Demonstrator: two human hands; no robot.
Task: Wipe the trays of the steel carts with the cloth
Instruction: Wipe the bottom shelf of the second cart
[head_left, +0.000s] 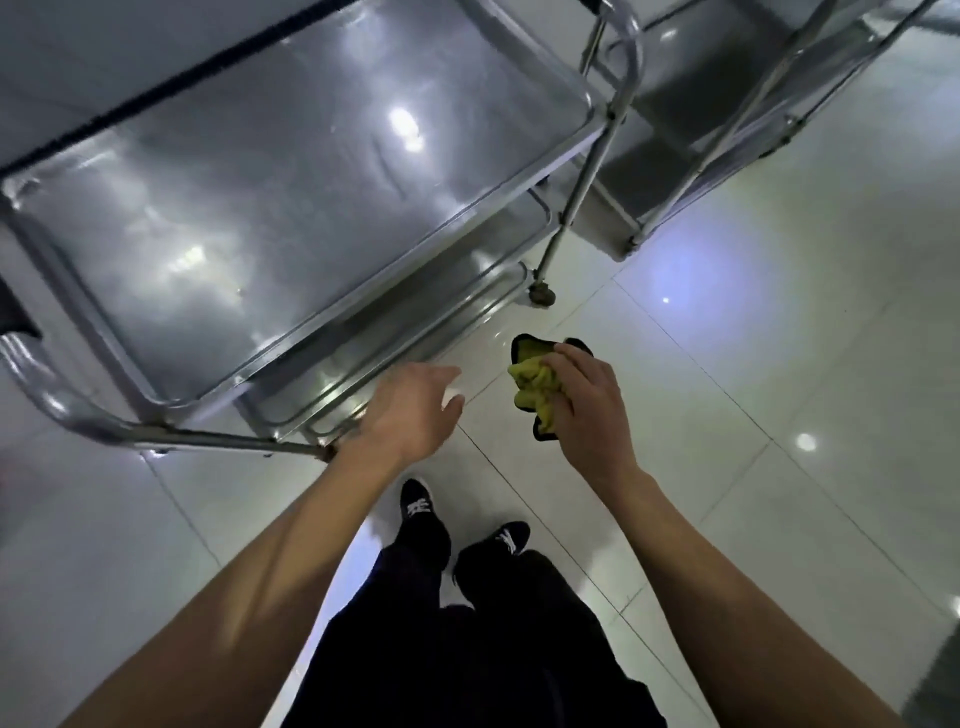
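A steel cart fills the upper left, its shiny top tray (291, 171) wide and bare, with lower trays (457, 291) showing under its near edge. My right hand (587, 410) grips a bunched yellow-green cloth with a black edge (532, 387), held over the floor to the right of the cart's near corner. My left hand (410, 410) hovers with relaxed fingers and holds nothing, just off the lower tray's near rim. A second steel cart (727, 130) stands at the upper right.
Glossy white floor tiles (753, 364) spread to the right and below. The near cart's caster wheel (541, 297) stands on the floor beyond my hands. My dark shoes (418, 506) and trousers are at the bottom centre. A dark baseboard strip (130, 111) runs behind the cart.
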